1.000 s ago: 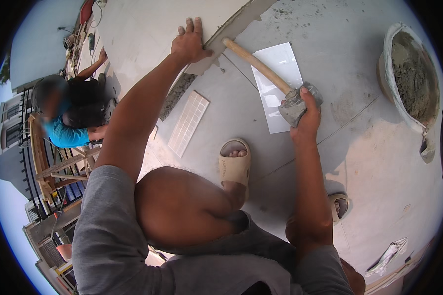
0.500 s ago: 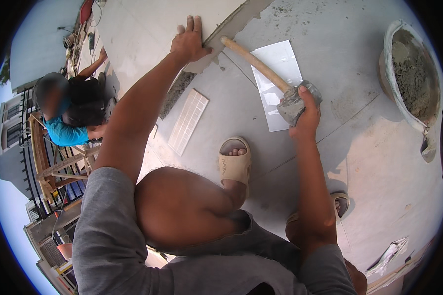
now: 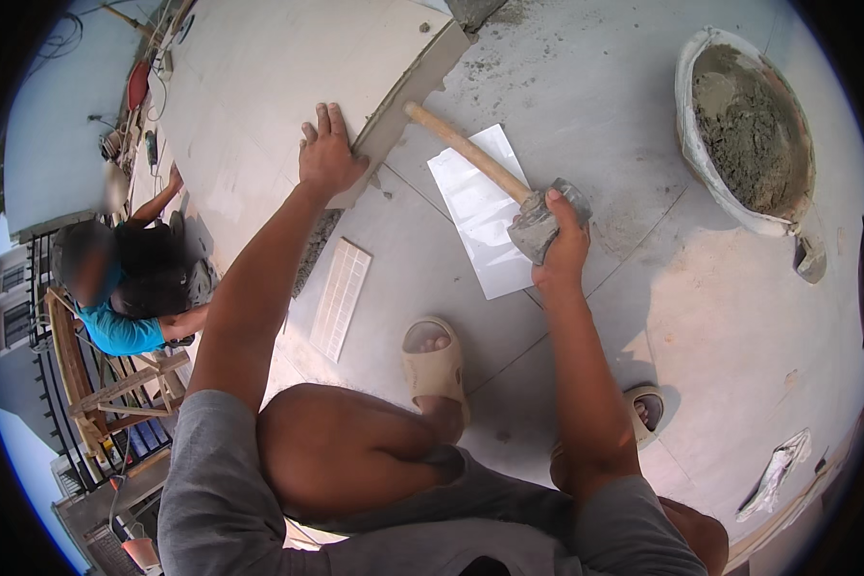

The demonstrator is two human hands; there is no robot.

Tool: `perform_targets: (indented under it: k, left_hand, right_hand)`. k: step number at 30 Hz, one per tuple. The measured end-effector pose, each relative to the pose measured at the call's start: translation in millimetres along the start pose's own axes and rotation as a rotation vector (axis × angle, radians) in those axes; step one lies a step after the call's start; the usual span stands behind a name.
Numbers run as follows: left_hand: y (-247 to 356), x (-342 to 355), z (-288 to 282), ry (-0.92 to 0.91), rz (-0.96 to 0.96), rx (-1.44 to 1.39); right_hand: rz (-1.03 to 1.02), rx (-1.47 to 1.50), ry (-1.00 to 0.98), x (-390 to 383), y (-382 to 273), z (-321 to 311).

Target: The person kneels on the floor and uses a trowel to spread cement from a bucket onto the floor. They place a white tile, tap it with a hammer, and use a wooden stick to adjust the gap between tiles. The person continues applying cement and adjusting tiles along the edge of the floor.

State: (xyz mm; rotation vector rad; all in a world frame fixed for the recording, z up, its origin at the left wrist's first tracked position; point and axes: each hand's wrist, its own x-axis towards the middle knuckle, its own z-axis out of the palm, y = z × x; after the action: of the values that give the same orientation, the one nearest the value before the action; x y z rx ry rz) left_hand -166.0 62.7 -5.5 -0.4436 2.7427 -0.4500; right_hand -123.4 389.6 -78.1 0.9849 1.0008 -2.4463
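My left hand (image 3: 334, 158) lies flat, fingers spread, on a large pale tile (image 3: 250, 82) close to its raised edge. My right hand (image 3: 566, 248) is closed around the head of a mallet (image 3: 536, 228). The head is dark and smeared with grey, and its wooden handle slants away to the upper left. Below the mallet, a white sheet (image 3: 456, 192) rests on the grey floor tiles, partly covered by the handle and head. Grey mortar (image 3: 319, 248) shows beside the big tile, near my left wrist. A narrow tile piece with a grid pattern (image 3: 341, 300) lies nearby.
At the far right stands a tub of wet mortar (image 3: 686, 101), with a trowel-like tool (image 3: 810, 259) beside it. Another person (image 3: 130, 326) in a blue shirt crouches at the left, near a wooden frame (image 3: 77, 365). A crumpled wrapper (image 3: 776, 475) lies at the lower right.
The whole view has shifted, so more of the big tile's far corner shows. My left hand stays flat on the tile, and my right hand keeps its hold on the mallet.
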Motion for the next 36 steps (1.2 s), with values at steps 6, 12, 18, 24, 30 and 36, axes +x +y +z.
perform_targets:
  k: [6,12,18,24,30,36]
  left_hand:
    - [15.3,13.8,-4.2,0.075,-0.061,-0.047]
    - [24.1,8.3,-11.2,0.072,-0.092,-0.046]
    - [31.5,10.2,-13.3,0.055,-0.113,-0.031]
    - [18.7,11.0,-15.5,-0.02,-0.122,-0.048]
    - [26.8,10.4,-19.5,0.014,-0.108,-0.052]
    - [19.8,8.9,-14.2,0.073,-0.081,-0.061]
  right_hand:
    - [-0.085,-0.042,0.041,-7.6,0.1,9.0]
    - [-0.063,-0.117,0.024,15.0,-26.2,0.4]
    - [-0.078,-0.091,0.031,26.9,-36.0,6.1]
    - [-0.156,0.003,-0.003,23.7,-52.1,2.2]
    - [-0.053,0.024,-0.029,34.1,-49.8,12.3]
    - [-0.079,-0.034,-0.005,22.3,-65.1,17.1]
